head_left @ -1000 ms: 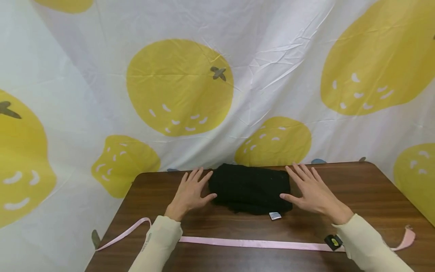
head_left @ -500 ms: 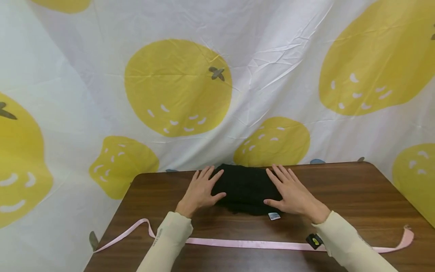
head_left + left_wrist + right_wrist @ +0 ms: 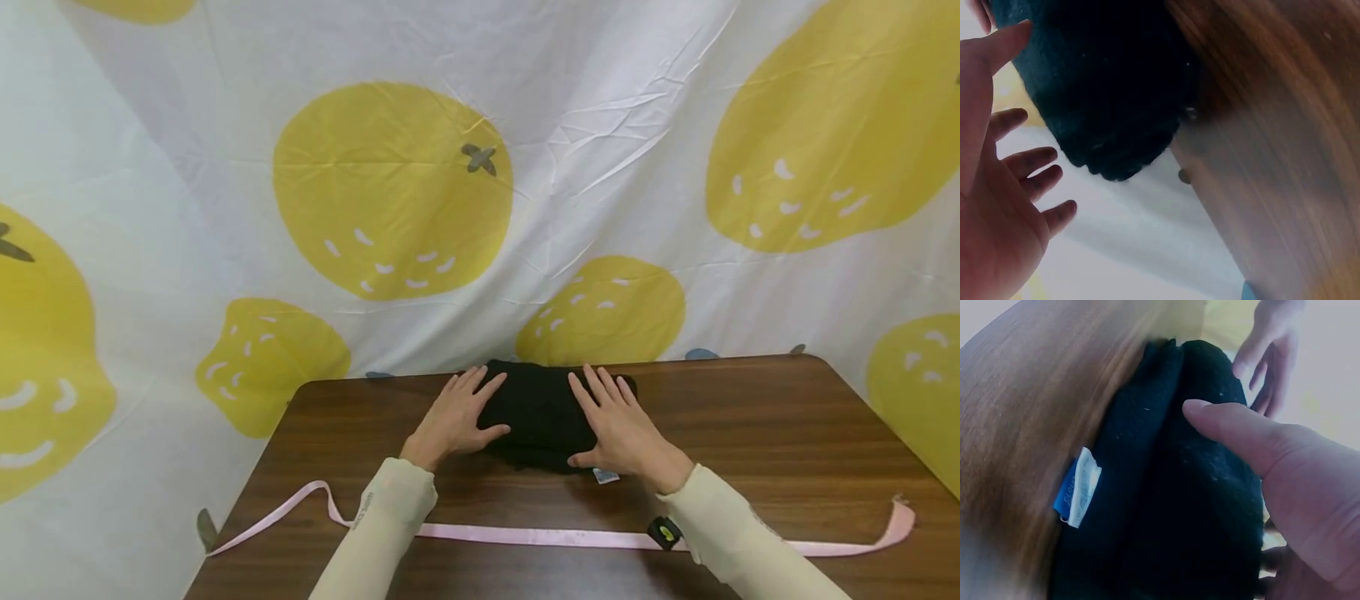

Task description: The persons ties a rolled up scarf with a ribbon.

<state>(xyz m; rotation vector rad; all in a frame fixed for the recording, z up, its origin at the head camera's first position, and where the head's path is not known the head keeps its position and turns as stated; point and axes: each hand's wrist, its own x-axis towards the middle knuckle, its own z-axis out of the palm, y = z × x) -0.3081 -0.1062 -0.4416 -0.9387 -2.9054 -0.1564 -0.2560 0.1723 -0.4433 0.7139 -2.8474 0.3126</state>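
A folded black cloth (image 3: 536, 417) lies near the back of the table, with a small white and blue label (image 3: 1079, 487) along its near edge. My left hand (image 3: 457, 417) is at the cloth's left end, fingers spread and straight, overlapping it in the head view. Over its right part is my right hand (image 3: 618, 425), likewise with spread fingers; the thumb overlaps the near edge by the label. In the right wrist view the cloth shows thick rolled folds. The cloth's right end is partly hidden behind the right hand.
Across the front of the brown wooden table (image 3: 750, 442) runs a pink ribbon (image 3: 532, 536), its ends curling up at both sides. A small black item (image 3: 663, 533) with a yellow-green mark is at the right sleeve. Behind hangs a white curtain (image 3: 600, 167) with yellow fruit prints.
Both hands have moved inward over the cloth, the left hand to the right and the right hand to the left. Fingers stay spread; the cloth lies in about the same place.
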